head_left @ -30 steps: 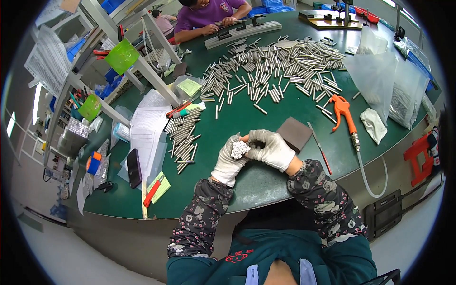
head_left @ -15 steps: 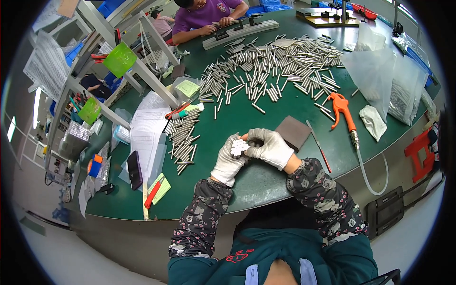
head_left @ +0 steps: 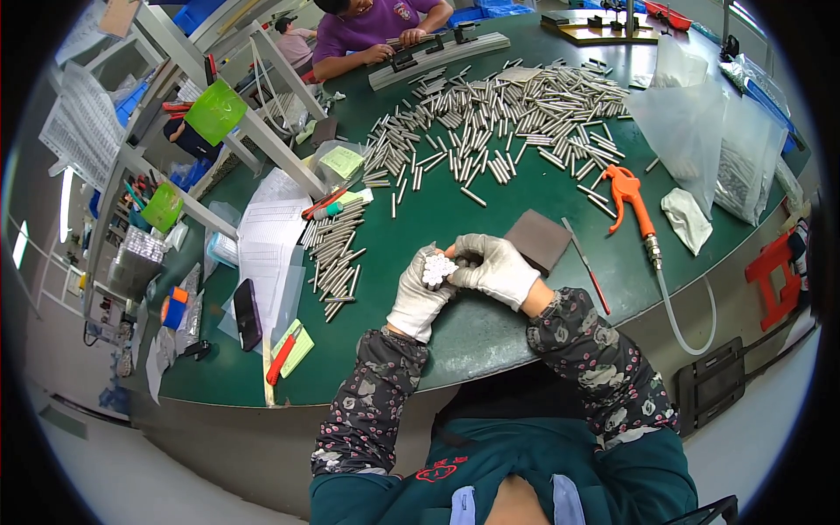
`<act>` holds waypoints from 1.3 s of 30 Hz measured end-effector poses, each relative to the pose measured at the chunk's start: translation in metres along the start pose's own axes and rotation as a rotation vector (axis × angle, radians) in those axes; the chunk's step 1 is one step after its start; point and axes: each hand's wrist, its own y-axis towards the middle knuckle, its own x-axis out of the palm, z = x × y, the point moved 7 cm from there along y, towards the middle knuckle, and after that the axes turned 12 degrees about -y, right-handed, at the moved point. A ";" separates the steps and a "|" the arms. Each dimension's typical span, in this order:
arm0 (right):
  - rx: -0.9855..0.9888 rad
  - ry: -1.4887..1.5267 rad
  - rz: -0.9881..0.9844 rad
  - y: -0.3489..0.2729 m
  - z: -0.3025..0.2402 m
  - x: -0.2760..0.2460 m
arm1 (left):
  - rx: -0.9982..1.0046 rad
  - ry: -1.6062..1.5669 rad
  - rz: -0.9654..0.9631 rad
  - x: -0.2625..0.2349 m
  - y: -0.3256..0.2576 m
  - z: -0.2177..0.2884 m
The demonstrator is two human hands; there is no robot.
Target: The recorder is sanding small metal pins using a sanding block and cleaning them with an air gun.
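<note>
bundle of rods [head_left: 437,269]: metal, held between the two gloved hands over the near part of the green table [head_left: 394,236], pale end faces turned up toward the camera.
left hand [head_left: 416,295]: wrapped round the bundle's left side and clamped on it, seemingly bearing most of it.
right hand [head_left: 500,266]: against the bundle's right side, fingers bent; whether it grips or only steadies, i cannot tell.
good handling: my judgement, a firm, even squeeze would stop inner rods slipping; keep the end faces level and fingertips off them, so every end shows.
end faces: washed out by glare, so marks and an exact count are hard to make out.
rod shafts: hidden in the gloves, the far ends too.
brown pad [head_left: 537,241]: just beyond the right hand, its near corner partly covered.
smaller rod group [head_left: 337,254]: left of the hands, loosely lined up.
large rod heap [head_left: 499,122]: beyond the hands, many rods overlapping, so lower ones are hidden.
co-worker in purple [head_left: 363,33]: across the table, head cut off by the upper edge.
</note>
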 end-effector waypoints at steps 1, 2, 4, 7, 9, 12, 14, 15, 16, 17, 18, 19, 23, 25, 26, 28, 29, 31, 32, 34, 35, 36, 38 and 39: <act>0.013 -0.003 -0.003 0.000 0.002 0.000 | 0.022 -0.008 0.001 0.000 0.000 0.001; 0.025 -0.007 -0.007 0.000 0.003 0.000 | 0.009 -0.005 0.005 -0.001 -0.001 -0.001; 0.037 -0.015 -0.010 0.001 0.005 0.000 | -0.024 -0.004 0.021 -0.003 -0.002 -0.003; 0.028 -0.037 0.001 0.002 0.007 0.000 | -0.066 -0.048 0.002 -0.002 -0.001 -0.005; 0.019 -0.059 0.014 0.002 0.008 -0.001 | -0.080 -0.112 0.007 -0.001 0.000 -0.005; 0.004 -0.089 0.035 0.003 0.009 -0.001 | -0.094 -0.125 0.006 0.001 0.002 0.001; -0.014 -0.068 0.041 0.003 0.008 -0.001 | -0.138 -0.153 -0.018 0.004 0.002 0.005; -0.014 -0.048 0.037 0.002 0.008 -0.001 | -0.179 -0.190 -0.041 0.005 0.002 0.007; -0.025 -0.067 0.045 0.002 0.007 -0.001 | -0.221 -0.226 -0.064 0.008 0.002 0.008; -0.029 -0.080 0.046 0.002 0.007 -0.002 | -0.241 -0.245 -0.055 0.008 0.002 0.011; -0.034 -0.094 0.048 0.002 0.006 -0.002 | -0.262 -0.263 -0.046 0.009 0.002 0.013; -0.039 -0.100 0.048 0.002 0.006 -0.002 | -0.275 -0.283 -0.045 0.010 0.002 0.016; -0.059 -0.088 0.040 0.002 0.004 -0.002 | -0.362 -0.322 -0.006 0.011 0.001 0.021; -0.036 -0.034 0.033 0.002 0.005 -0.001 | -0.404 -0.335 -0.007 0.012 0.000 0.021; -0.010 0.009 0.031 0.002 0.007 -0.001 | -0.396 -0.343 -0.002 0.012 0.000 0.021; 0.031 0.047 0.028 0.001 0.009 -0.001 | -0.394 -0.345 0.031 0.010 -0.001 0.021; 0.046 0.041 0.028 0.001 0.009 -0.002 | -0.390 -0.335 0.020 0.010 -0.001 0.020; 0.097 -0.009 0.023 0.002 0.009 -0.006 | -0.384 -0.314 -0.002 0.011 -0.001 0.019; 0.131 -0.055 0.018 0.002 0.009 -0.008 | -0.371 -0.293 -0.043 0.013 0.000 0.019; 0.119 -0.178 0.024 0.006 0.002 -0.015 | -0.344 -0.250 -0.123 0.017 0.001 0.020; 0.070 -0.289 0.019 0.008 -0.005 -0.018 | -0.354 -0.240 -0.121 0.016 0.002 0.019; 0.048 -0.373 -0.005 0.010 -0.011 -0.019 | -0.365 -0.231 -0.118 0.016 0.001 0.017; 0.036 -0.537 -0.030 0.014 -0.021 -0.021 | -0.373 -0.220 -0.121 0.016 0.002 0.017; 0.007 -0.614 -0.038 0.015 -0.027 -0.020 | -0.367 -0.216 -0.127 0.016 0.002 0.017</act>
